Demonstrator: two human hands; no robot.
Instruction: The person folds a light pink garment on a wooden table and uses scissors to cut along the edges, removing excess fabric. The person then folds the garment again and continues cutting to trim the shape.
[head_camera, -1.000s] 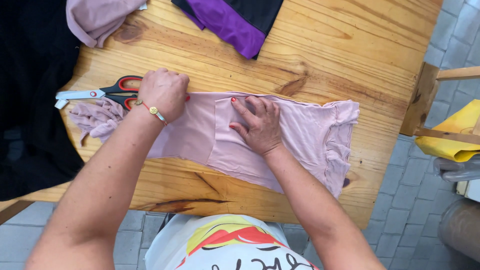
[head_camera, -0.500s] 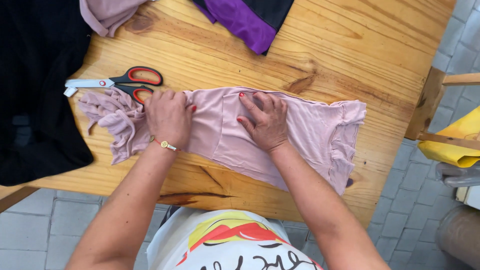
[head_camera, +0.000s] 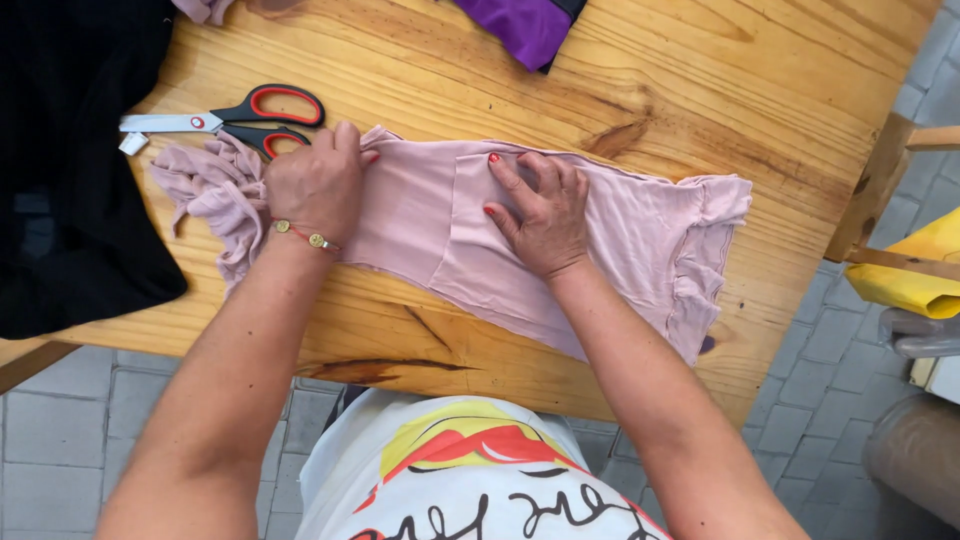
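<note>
A pale pink garment (head_camera: 620, 250) lies stretched across the wooden table (head_camera: 700, 100). My left hand (head_camera: 318, 185) rests on its bunched left end, fingers curled over the cloth. Palm down, my right hand (head_camera: 538, 212) presses flat on the middle of the garment with fingers spread. Scissors (head_camera: 225, 120) with red and black handles lie just beyond my left hand, blades pointing left, partly touching the pink cloth.
Black fabric (head_camera: 70, 170) drapes over the table's left end. A purple cloth (head_camera: 525, 28) lies at the far edge, and another pink piece (head_camera: 205, 8) at the top left. A yellow object (head_camera: 915, 265) sits on a wooden frame to the right. Grey paving lies below.
My left hand left the scissors' handles and slid down onto the bunched left end of the pink garment. My right hand stayed pressed on the cloth.
</note>
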